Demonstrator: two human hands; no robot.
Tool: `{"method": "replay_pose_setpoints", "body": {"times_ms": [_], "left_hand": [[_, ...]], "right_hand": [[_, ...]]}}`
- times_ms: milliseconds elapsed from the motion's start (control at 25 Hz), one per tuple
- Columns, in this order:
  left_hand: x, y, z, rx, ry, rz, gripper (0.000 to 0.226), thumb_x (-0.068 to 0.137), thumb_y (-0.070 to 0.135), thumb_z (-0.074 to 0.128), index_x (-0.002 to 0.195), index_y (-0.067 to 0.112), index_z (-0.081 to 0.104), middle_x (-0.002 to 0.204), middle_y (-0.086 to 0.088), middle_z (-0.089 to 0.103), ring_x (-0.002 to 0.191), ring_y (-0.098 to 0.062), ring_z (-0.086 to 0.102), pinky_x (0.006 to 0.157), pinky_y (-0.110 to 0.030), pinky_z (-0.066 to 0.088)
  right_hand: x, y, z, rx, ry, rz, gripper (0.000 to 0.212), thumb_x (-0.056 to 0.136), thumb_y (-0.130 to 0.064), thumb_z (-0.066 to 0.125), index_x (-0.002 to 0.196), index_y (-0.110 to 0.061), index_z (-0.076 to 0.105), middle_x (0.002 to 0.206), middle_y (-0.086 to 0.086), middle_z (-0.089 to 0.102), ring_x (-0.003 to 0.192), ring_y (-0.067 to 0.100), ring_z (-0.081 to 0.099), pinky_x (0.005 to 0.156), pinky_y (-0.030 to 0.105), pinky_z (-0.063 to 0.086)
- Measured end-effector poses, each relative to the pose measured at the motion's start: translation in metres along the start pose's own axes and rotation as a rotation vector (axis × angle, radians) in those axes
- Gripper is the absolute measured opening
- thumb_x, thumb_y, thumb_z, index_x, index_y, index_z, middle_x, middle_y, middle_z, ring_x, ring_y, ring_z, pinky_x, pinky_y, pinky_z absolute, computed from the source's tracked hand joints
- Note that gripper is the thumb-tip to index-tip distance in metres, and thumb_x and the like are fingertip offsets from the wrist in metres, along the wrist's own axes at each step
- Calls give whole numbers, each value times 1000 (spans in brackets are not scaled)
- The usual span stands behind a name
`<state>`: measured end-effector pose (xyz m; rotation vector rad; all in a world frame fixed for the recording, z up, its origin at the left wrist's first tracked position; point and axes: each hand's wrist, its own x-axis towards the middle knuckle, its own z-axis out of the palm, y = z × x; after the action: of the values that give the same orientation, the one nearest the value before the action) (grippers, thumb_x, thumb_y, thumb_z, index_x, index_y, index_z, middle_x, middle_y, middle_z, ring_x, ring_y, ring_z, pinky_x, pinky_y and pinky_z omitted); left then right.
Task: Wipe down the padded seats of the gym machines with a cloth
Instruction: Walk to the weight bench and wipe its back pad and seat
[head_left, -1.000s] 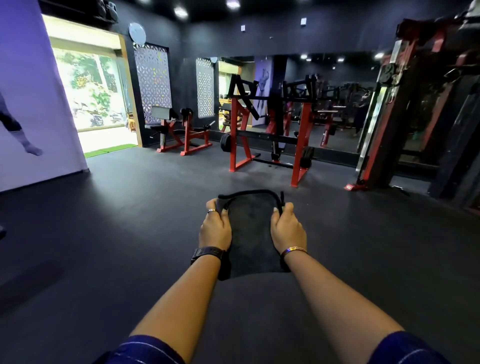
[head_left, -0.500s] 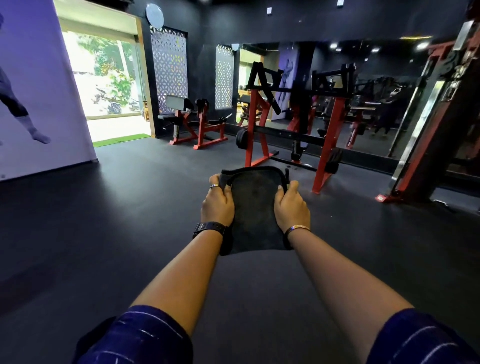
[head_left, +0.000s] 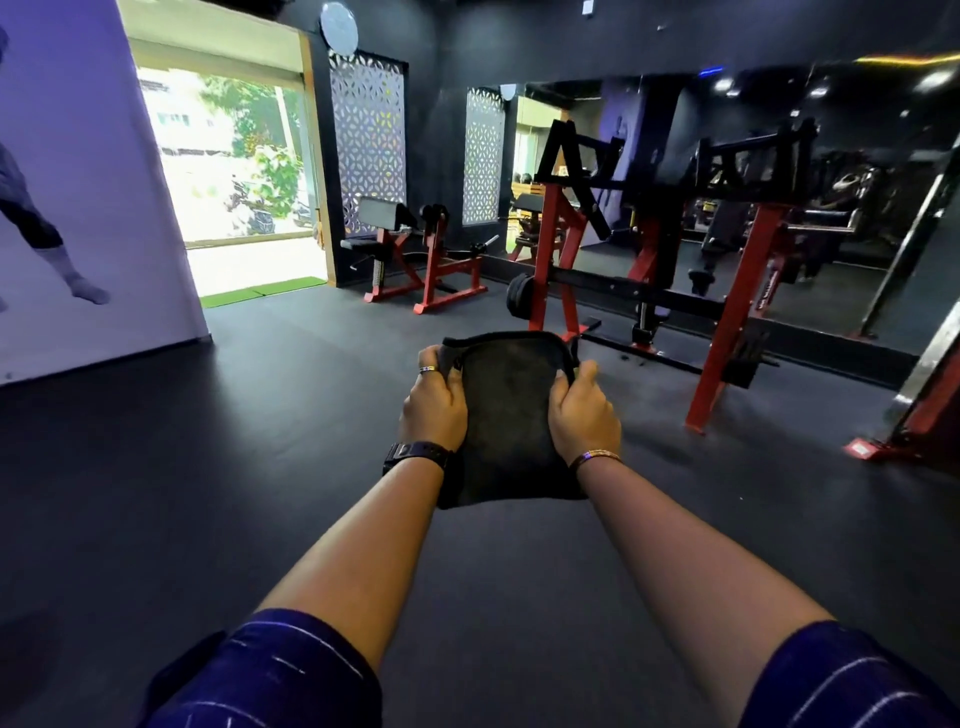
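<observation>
In the head view, a dark cloth (head_left: 511, 415) is held out at arm's length in the middle of the frame, above the black rubber floor (head_left: 208, 467). It hangs as a folded panel, its top edge level with the fingertips and its lower edge below the wrists. The left hand (head_left: 434, 402) is closed on the cloth's 9 o'clock edge, fingers curled over the fabric; a ring is worn on one finger and a black watch (head_left: 415, 454) on the wrist. The right hand (head_left: 584, 410) is closed on the 3 o'clock edge in the same way, and a thin bracelet (head_left: 595, 458) is seen on that wrist. Both forearms are stretched forward from dark blue sleeves at the bottom of the frame.

At 12 to 1 o'clock beyond the cloth, a red and black plate-loaded machine (head_left: 649, 270) stands well apart from the hands, in front of a wall mirror (head_left: 779, 156). At 11 o'clock, a smaller red-framed machine with a black padded seat (head_left: 363, 243) is placed near a patterned wall panel (head_left: 370, 140). At 10 o'clock, a bright doorway (head_left: 234, 171) is seen, with a green mat at its threshold. A pale wall bearing a printed figure fills the 9 o'clock side. Part of another red frame (head_left: 930, 405) is cut off at 3 o'clock.
</observation>
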<state>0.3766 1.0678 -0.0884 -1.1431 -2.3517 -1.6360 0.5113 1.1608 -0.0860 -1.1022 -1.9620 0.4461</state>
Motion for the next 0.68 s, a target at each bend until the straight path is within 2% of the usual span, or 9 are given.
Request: {"method": "replay_pose_setpoints", "body": {"times_ms": [120,240,320,480,600,680], "left_hand": [[79,-14,51,0,-6,-24,29,100,26,34,129,23,33,114,-12,62,101,-34,59,83,-41,46],[170,-27,107,-7,8,-40,30,100,29,33,130,25,32,117,-10,61,104,-32,59,87,-42,48],[226,-33,138,-15,22,-62,30,100,30,33,130,26,32,117,-10,61,104,-32,60,88,-43,49],[328,-57,190,17,42,-56,30,100,32,33,129,26,31,113,-11,63,101,-34,61,86,-43,50],[405,-94,229,46,48,-61,29,100,31,34,128,25,32,112,-11,63,100,-34,61,85,-43,50],[451,-120,247,43,54,-63,27,99,31,33,126,26,33,110,-11,64,98,-35,62,84,-44,51]], "right_hand": [[85,20,47,10,-13,-14,27,98,-30,35,112,-7,39,100,20,64,92,43,59,71,44,45],[185,37,95,16,-26,-52,28,98,-28,36,116,-6,40,104,20,63,94,42,59,69,38,39],[247,45,126,11,-33,-70,26,98,-28,36,114,-7,40,102,21,62,94,42,59,67,37,36],[347,59,192,30,-43,-39,22,98,-30,36,107,-10,39,97,20,62,91,41,60,67,38,38],[415,69,257,23,-55,-23,23,98,-30,36,108,-10,40,88,16,60,88,41,60,68,40,40],[454,71,296,18,-74,-39,24,98,-30,35,110,-9,40,90,17,60,89,41,60,68,39,41]]}}
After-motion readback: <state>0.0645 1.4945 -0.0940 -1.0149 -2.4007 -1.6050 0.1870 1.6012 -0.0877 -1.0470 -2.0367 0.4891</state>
